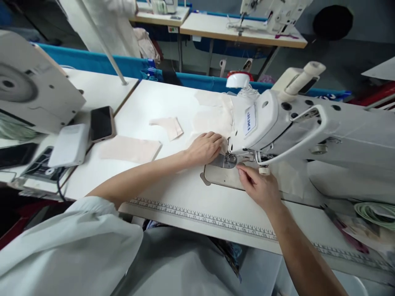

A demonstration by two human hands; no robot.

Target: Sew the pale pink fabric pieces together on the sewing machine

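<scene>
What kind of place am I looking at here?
Probably a garment workshop or sewing room: a JUKI sewing machine stands by the hands, pale cut fabric pieces lie on the white table, and another sewing machine stands on a table beyond.

1 person [103, 28] partly beyond top edge

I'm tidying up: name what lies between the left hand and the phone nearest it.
A long pale fabric piece and a smaller pale piece, seen in the head view.
</scene>
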